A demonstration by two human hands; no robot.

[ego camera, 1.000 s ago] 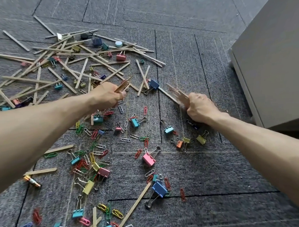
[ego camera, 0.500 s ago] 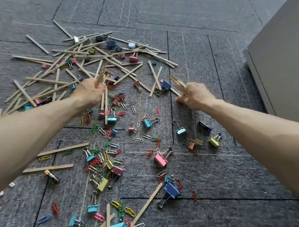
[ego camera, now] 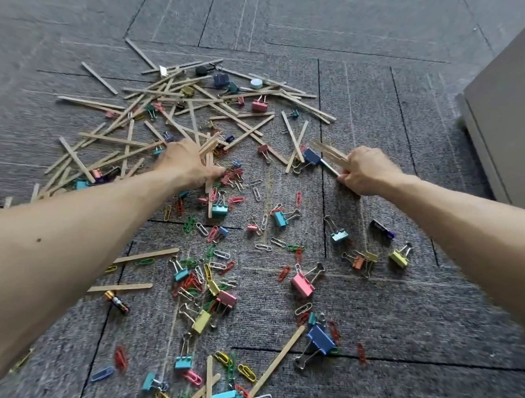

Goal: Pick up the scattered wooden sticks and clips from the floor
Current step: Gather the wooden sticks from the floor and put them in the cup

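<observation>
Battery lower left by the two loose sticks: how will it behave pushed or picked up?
The battery lies on its side, a cylinder, so a sideways push probably rolls it, though the textured carpet may slow that. Its glossy wrap looks slippery; likely rigid and heavy for its size.

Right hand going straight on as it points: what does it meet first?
Probably the dark blue binder clip, just ahead of the right hand and the sticks it holds; depth is unclear.

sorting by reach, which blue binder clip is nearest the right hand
The dark blue binder clip just left of the right hand, by the sticks it grips; the bigger blue clip sits near the bottom.
</observation>
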